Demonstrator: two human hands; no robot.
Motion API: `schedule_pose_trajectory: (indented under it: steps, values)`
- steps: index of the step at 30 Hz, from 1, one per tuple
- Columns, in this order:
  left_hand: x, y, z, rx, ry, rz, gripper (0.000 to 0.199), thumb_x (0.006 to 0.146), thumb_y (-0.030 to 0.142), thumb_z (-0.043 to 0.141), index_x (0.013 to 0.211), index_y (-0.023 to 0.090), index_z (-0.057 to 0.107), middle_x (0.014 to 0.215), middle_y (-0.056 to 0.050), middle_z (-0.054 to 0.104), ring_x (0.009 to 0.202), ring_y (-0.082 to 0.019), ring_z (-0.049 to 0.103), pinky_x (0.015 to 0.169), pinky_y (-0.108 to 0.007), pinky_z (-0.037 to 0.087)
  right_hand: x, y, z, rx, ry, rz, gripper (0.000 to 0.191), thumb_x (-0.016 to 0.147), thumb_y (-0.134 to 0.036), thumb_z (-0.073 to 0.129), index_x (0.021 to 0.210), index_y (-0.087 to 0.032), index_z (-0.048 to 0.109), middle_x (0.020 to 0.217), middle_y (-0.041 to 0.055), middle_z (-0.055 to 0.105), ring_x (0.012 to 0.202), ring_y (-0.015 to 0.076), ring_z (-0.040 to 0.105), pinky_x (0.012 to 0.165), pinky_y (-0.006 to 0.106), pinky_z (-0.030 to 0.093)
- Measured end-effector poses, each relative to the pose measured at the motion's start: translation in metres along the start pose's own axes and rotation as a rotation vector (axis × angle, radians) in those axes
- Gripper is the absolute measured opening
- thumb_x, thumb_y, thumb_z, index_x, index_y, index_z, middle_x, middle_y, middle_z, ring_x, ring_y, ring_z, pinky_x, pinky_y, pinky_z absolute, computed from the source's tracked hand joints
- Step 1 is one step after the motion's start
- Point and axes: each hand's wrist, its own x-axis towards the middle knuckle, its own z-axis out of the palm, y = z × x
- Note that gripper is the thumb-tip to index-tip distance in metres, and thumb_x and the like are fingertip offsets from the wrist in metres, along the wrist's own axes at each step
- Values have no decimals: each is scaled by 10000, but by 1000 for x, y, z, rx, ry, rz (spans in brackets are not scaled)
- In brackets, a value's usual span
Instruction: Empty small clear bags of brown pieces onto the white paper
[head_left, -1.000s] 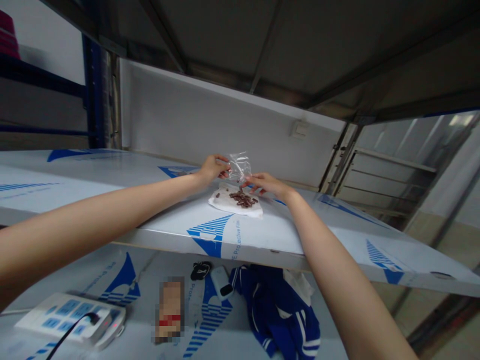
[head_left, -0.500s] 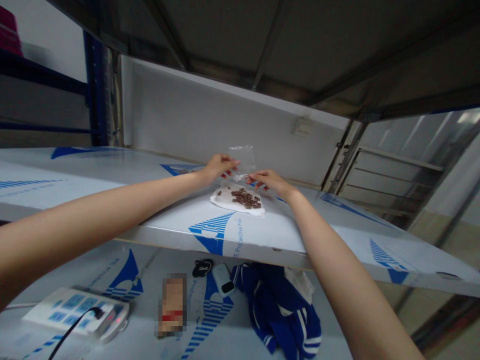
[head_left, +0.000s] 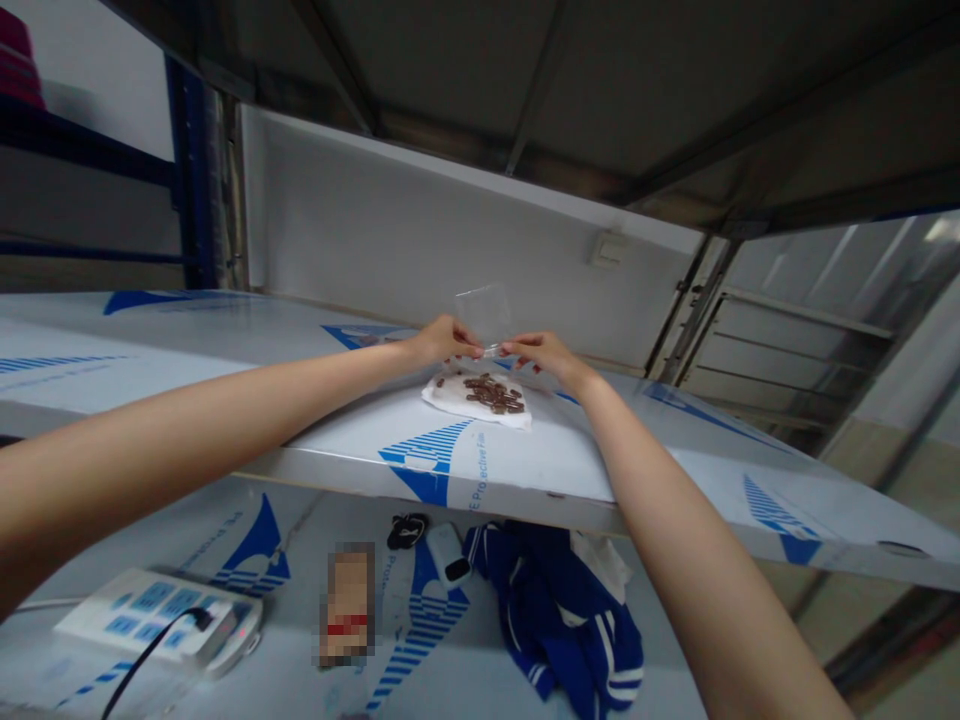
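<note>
Where the broad shelf board (head_left: pixel 540 455) in blue-printed white film spans the view, a blue garment with white stripes (head_left: pixel 547 610) lies below it. White paper-like sheet (head_left: pixel 451 396) rests on the board. Just above, left hand (head_left: pixel 450 341) and right hand (head_left: pixel 546 353) pinch, fingers narrow, a clear plastic bag (head_left: pixel 486 312) along its lower edge. Brown oval capsules (head_left: pixel 495 394) lie heaped on the sheet.
</note>
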Motion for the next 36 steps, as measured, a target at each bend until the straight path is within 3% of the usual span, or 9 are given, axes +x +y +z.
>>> schedule_pose_trajectory:
  steps: [4,8,15,19,25,30,36]
  values:
    - [-1,4,0,49,-3,-7,102,707,170,671,669,75,662,550,-5,543,531,-83,412,524,-233,305,0,0,0,-12,-1,-27,171,764,-277,642,814,-127,706,798,60,684,636,112,515,571,239,355]
    - [-3,8,1,111,-81,16,151,722,170,618,587,105,603,540,-6,522,548,-98,415,554,-248,310,-1,-2,0,12,-5,-8,143,728,-236,659,793,-114,699,724,41,649,557,88,441,542,242,331]
    - [-3,7,4,221,-118,90,158,771,256,541,708,117,581,653,-33,573,631,-133,477,598,-255,350,1,-4,2,-33,37,-67,86,730,-167,608,752,-114,672,705,53,632,584,101,437,539,243,323]
    - [-6,4,6,149,-172,149,171,777,233,511,835,113,619,801,-58,642,715,-151,539,687,-269,397,2,-4,4,-51,12,-58,78,751,-135,567,730,-115,640,702,52,619,576,98,435,537,238,333]
    - [-11,8,6,142,-158,103,251,821,293,502,878,100,652,864,-92,670,759,-170,566,721,-275,405,-3,-9,4,-27,-42,-39,84,798,-184,565,760,-143,628,771,49,632,579,99,471,552,234,377]
    - [-6,7,2,174,-190,160,171,791,213,522,797,110,657,762,-57,647,711,-152,539,687,-260,382,-4,-12,5,-17,-110,-32,92,786,-206,600,755,-140,657,744,39,639,580,98,488,577,234,393]
    - [-9,13,3,136,-276,195,211,811,290,520,769,114,627,687,-36,591,616,-127,480,600,-245,337,-6,-13,4,-68,-151,-66,121,754,-233,631,736,-122,676,636,3,593,541,83,427,545,229,329]
